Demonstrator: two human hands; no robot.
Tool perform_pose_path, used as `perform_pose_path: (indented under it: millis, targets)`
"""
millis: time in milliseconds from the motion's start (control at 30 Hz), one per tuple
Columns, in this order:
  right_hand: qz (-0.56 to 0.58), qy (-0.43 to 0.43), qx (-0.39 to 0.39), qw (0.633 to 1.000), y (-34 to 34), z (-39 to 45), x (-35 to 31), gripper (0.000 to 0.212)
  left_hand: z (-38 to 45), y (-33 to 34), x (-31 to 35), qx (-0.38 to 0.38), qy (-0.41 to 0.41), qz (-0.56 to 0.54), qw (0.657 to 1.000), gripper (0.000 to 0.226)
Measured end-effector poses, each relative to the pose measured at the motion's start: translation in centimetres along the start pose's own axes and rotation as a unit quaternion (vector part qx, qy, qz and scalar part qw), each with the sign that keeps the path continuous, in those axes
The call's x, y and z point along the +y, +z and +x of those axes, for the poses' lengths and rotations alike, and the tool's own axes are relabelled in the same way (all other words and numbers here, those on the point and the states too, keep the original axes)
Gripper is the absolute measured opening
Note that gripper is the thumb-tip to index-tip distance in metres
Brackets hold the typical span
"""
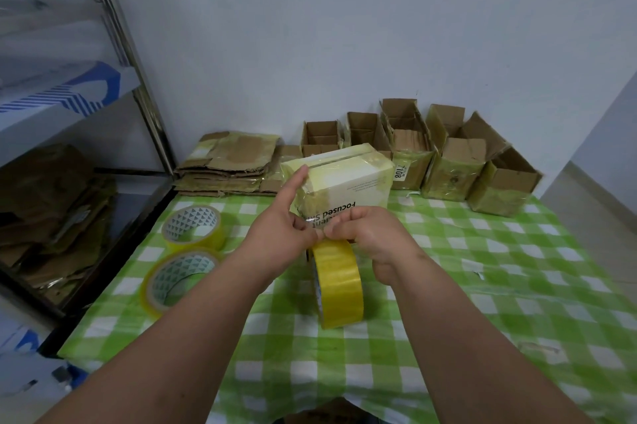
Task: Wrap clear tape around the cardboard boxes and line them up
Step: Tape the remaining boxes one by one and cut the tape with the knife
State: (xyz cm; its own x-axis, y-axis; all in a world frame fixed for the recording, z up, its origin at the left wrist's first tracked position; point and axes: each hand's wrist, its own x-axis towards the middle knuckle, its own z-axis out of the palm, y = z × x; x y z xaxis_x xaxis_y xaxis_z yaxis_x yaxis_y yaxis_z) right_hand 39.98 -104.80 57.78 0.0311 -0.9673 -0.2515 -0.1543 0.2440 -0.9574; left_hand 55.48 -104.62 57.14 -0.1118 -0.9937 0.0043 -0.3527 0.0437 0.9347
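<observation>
There is one view only, from a wide-angle camera worn on the person's head. It looks forward and steeply down along both forearms, which enter from the bottom edge and meet near the centre of the frame. The desk (482,285) fills the lower half and lies close under the lens; the wall (344,27) fills the upper half, beyond the desk's far edge. A shelf unit (69,96) bends along the left side, curved by the lens.
</observation>
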Motion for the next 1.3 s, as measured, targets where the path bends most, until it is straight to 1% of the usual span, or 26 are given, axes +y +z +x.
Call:
perform_pose_path:
  millis: [100, 200, 267, 333, 400, 467, 600, 667, 767, 833, 900, 1000, 1100, 1200, 1300]
  targets:
    - [-0.016, -0.033, 0.012, 0.999, 0.1, -0.2, 0.3, 0.017, -0.1, 0.0, 0.0, -0.001, 0.002, 0.007, 1.000, 0.098]
    - [-0.112, -0.091, 0.046, 0.988, 0.1, -0.4, 1.0, 0.018, 0.0, -0.2, -0.1, 0.006, 0.002, 0.008, 1.000, 0.092]
    - [-0.168, -0.130, 0.067, 0.975, -0.1, -0.6, 1.1, 0.020, -0.1, -0.4, 0.2, 0.017, -0.005, 0.006, 1.000, 0.076]
    - [-0.188, -0.160, 0.077, 0.966, -0.4, -0.7, 1.2, 0.026, -0.1, -0.5, 0.7, 0.039, 0.002, 0.024, 0.999, 0.055]
    - [-0.194, -0.185, 0.094, 0.959, -0.9, -0.7, 1.2, 0.026, 0.1, -0.6, 1.0, 0.081, 0.023, 0.107, 0.991, 0.045]
    - [-0.197, -0.202, 0.116, 0.952, -1.6, -0.5, 1.1, 0.027, 0.6, -0.4, 1.0, 0.126, 0.048, 0.206, 0.969, 0.047]
    - [-0.282, -0.234, 0.151, 0.918, -2.2, -0.5, 0.3, 0.033, 1.1, -0.1, 0.9, 0.163, 0.100, 0.256, 0.947, 0.051]
    - [-0.310, -0.250, 0.144, 0.906, -2.7, -0.3, -0.3, 0.034, 1.3, 0.1, 1.0, 0.157, 0.126, 0.294, 0.934, 0.053]
    - [-0.365, -0.247, 0.101, 0.892, -3.5, 0.6, -1.2, 0.035, 1.5, 0.2, 1.1, 0.151, 0.130, 0.336, 0.920, 0.054]
    - [-0.394, -0.233, 0.076, 0.886, -3.7, 1.2, -1.6, 0.033, 1.7, 0.4, 1.1, 0.158, 0.121, 0.330, 0.923, 0.055]
    - [-0.407, -0.228, 0.065, 0.882, -3.8, 1.7, -1.7, 0.031, 1.8, 0.6, 1.2, 0.165, 0.103, 0.305, 0.932, 0.057]
    - [-0.405, -0.240, 0.067, 0.880, -4.0, 2.1, -1.4, 0.034, 2.1, 0.9, 1.4, 0.180, 0.089, 0.257, 0.945, 0.053]
    - [-0.393, -0.246, 0.079, 0.882, -4.4, 2.0, -1.1, 0.035, 2.2, 1.1, 1.1, 0.180, 0.096, 0.216, 0.955, 0.054]
    - [-0.387, -0.244, 0.085, 0.885, -4.7, 2.0, -1.0, 0.035, 2.1, 0.5, 0.2, 0.159, 0.116, 0.175, 0.965, 0.056]
    - [-0.372, -0.239, 0.092, 0.892, -4.6, 2.1, -0.9, 0.030, 1.9, -0.6, -0.2, 0.110, 0.125, 0.161, 0.973, 0.058]
